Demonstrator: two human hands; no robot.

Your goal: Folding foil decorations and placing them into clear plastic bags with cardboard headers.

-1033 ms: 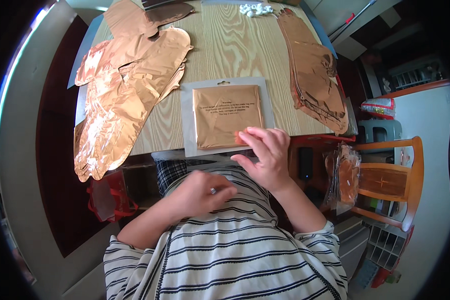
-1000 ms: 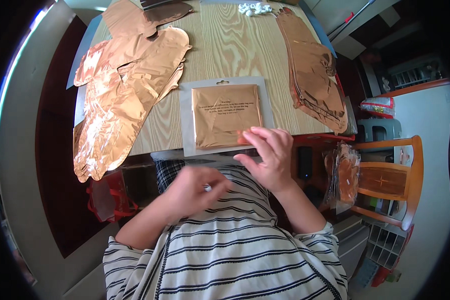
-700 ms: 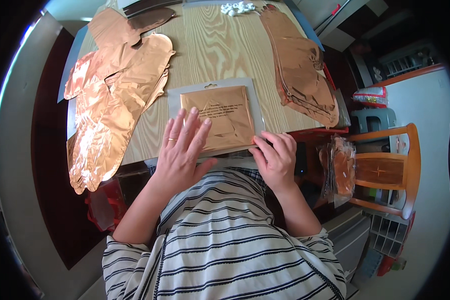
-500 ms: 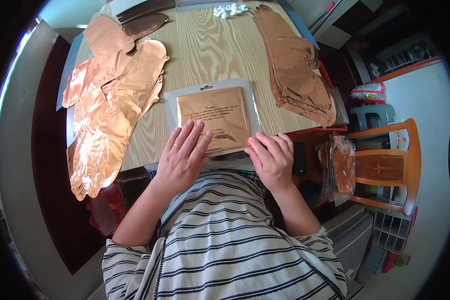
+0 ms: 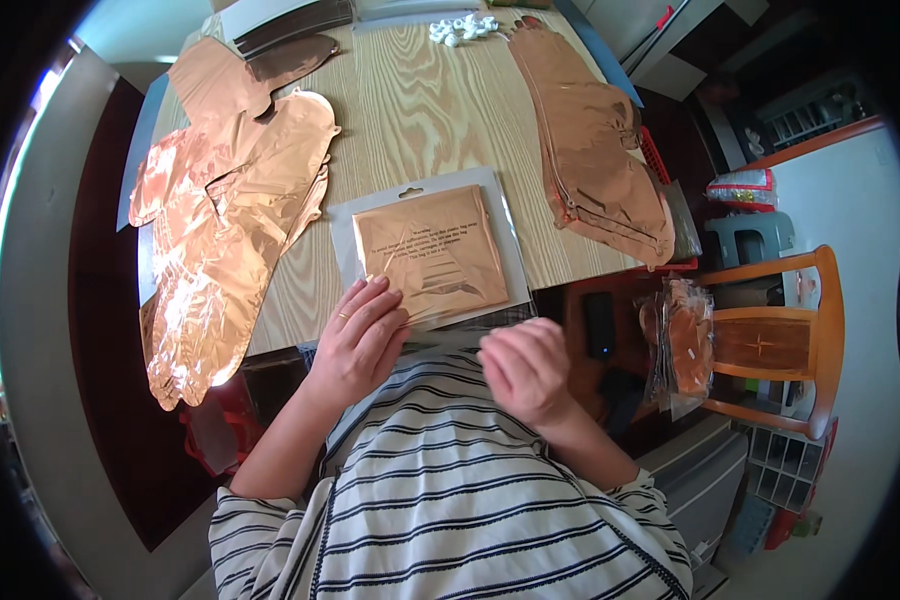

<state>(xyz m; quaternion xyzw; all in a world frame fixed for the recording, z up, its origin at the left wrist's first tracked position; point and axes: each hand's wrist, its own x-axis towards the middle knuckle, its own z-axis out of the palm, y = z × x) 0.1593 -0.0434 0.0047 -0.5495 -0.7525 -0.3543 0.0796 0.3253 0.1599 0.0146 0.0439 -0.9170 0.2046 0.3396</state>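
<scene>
A flat clear plastic bag [image 5: 515, 270] lies at the table's near edge with a folded copper-coloured foil sheet [image 5: 435, 270] inside; dark print marks its front and a hanging slot tops it. My left hand [image 5: 360, 335] is closed at the bag's lower left corner, fingers over the front and the thumb partly hidden. Off the near edge, apart from the foil, my right hand [image 5: 527, 370] is curled and slightly blurred. Its fingertips are hidden, so whatever it may hold cannot be made out. Transparent film [image 5: 445, 338] hangs below the bag between both hands.
Copper foil balloons [image 5: 220, 220] lie flat on the table's left, more foil balloons [image 5: 605, 150] on its right. Small white rolls [image 5: 460, 30] sit at the far edge. A wooden chair [image 5: 820, 340] at right bears packaged foil pieces [image 5: 688, 340]. A red basket [image 5: 215, 435] stands below left.
My right hand has left the bag's lower right corner and moved down toward me, its fingers curling in. My left hand has slid down to the lower left corner, and the bag has tilted slightly.
</scene>
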